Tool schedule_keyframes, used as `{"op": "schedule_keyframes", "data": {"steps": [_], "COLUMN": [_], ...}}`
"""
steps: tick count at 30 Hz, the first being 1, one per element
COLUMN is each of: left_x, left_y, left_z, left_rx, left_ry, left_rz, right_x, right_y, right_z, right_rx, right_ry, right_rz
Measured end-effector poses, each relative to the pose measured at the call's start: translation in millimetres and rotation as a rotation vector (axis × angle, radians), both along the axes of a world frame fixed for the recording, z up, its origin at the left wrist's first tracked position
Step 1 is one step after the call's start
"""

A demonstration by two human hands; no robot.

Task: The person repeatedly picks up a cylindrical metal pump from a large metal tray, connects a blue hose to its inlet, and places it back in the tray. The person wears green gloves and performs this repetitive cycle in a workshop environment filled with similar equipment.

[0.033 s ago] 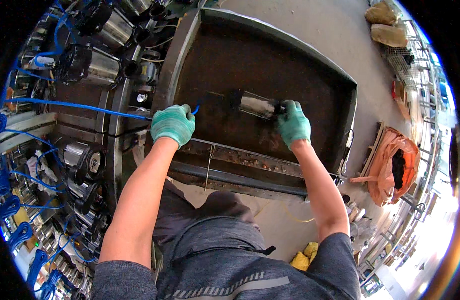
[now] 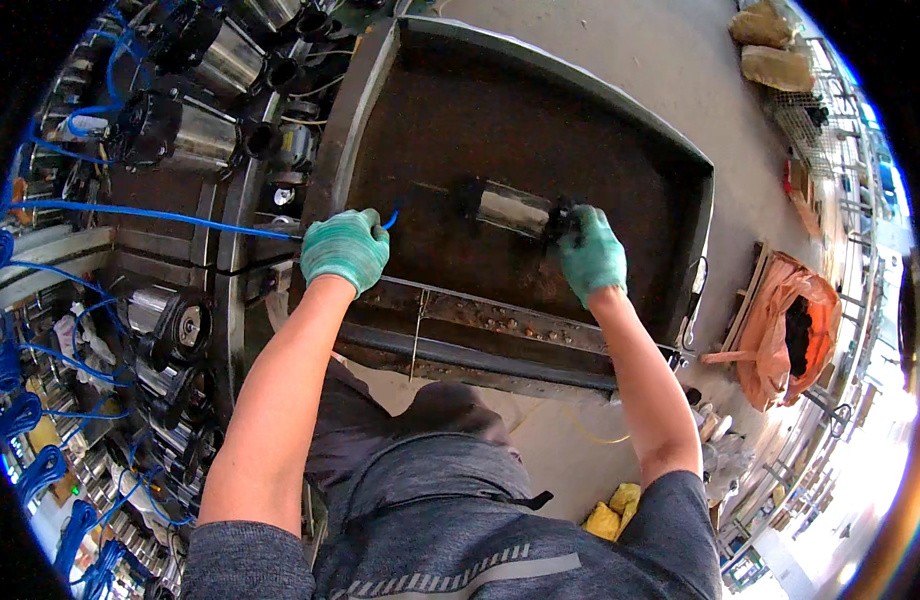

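My left hand [image 2: 345,248], in a green work glove, is closed around a blue cable [image 2: 160,213] at the left rim of a large dark metal trough [image 2: 540,62]. A short cable end sticks out past the thumb. Inside the trough lies a steel cylindrical pump [image 2: 514,210] with black ends, on its side. My right hand [image 2: 592,258], gloved alike, closes on the black right end of the pump; the fingertips are partly lost against the dark part.
Several similar pumps [image 2: 202,138] stand at the left, with coiled blue cables [image 2: 42,472] below them. A metal strip with rusty spots [image 2: 510,322] runs along the trough's near side. An orange sack [image 2: 770,345] sits on the floor at the right, near wire shelving [image 2: 805,130].
My right hand has shifted slightly right and down, and more of the pump's black end shows beside its fingers. The left hand stays on the cable.
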State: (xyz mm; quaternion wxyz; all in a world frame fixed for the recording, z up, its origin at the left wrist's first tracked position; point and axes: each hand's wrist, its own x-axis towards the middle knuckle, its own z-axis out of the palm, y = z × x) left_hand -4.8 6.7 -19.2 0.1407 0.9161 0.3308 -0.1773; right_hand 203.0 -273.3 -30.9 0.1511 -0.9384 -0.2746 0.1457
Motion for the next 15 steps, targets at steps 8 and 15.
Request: {"op": "schedule_keyframes", "data": {"steps": [8, 15], "left_x": [9.8, 9.9], "left_y": [-6.1, -9.9], "left_z": [15.1, 12.8], "left_rx": [-0.035, 0.026], "left_ry": [0.092, 0.048], "left_rz": [0.075, 0.069], "right_x": [-4.0, 6.5], "right_y": [-156.5, -189.4], "right_z": [5.7, -19.9], "right_rx": [0.293, 0.225], "right_ry": [-0.031, -0.071], "right_rz": [-0.109, -0.391]}}
